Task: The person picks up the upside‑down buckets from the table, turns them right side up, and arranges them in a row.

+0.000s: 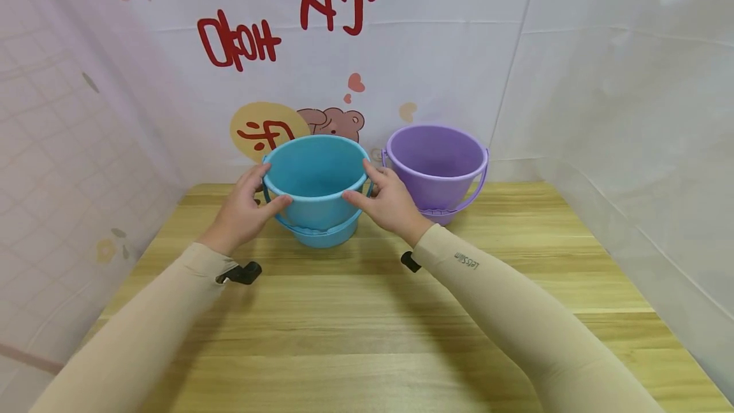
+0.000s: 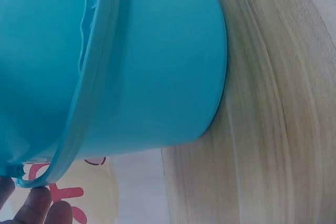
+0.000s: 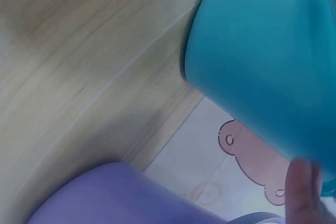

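A light blue bucket (image 1: 321, 212) stands upright at the back of the wooden table, between both hands. My left hand (image 1: 241, 214) holds its left side, thumb on the front rim and fingers at the side near the handle joint. On the opposite side, my right hand (image 1: 393, 204) grips the rim with its thumb in front. The bucket's handle (image 1: 321, 232) hangs down across its front. Both wrist views show the blue bucket's base at the tabletop, and a few left fingertips (image 2: 58, 212) appear by the handle joint in the left one.
Just right of the blue bucket is a purple bucket (image 1: 432, 191), upright, its handle (image 1: 478, 190) lowered. A white printed cloth (image 1: 447, 56) hangs behind the wooden table (image 1: 344, 330) and along both sides. Each wrist carries a black strap-mounted device.
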Action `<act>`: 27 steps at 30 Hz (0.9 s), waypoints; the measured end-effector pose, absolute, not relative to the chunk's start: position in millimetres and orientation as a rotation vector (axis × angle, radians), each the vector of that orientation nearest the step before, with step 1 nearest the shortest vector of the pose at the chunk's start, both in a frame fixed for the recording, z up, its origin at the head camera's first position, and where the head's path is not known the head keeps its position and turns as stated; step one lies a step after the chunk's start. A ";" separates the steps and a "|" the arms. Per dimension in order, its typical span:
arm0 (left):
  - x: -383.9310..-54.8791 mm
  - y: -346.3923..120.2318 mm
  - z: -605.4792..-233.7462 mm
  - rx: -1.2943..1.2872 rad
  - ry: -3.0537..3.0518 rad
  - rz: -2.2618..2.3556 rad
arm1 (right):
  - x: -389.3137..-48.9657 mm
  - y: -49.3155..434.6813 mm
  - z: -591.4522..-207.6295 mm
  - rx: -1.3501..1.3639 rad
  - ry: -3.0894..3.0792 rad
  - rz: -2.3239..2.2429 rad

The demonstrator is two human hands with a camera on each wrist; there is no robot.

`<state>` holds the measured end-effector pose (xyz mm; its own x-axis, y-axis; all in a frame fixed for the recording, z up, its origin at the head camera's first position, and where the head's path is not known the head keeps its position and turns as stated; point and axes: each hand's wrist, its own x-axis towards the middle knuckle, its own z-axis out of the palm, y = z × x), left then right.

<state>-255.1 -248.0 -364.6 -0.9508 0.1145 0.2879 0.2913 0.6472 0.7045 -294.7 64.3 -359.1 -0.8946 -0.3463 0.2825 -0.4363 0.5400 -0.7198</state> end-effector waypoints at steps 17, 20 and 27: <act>-254.1 -242.1 -373.4 -0.257 -2.580 -1.190 | -288.6 58.8 -349.1 0.548 -2.738 1.235; -254.1 -241.0 -374.6 -0.260 -2.575 -1.183 | -288.3 59.4 -349.8 0.535 -2.745 1.242; -255.2 -239.6 -377.4 -0.252 -2.564 -1.202 | -288.5 60.7 -350.2 0.525 -2.755 1.264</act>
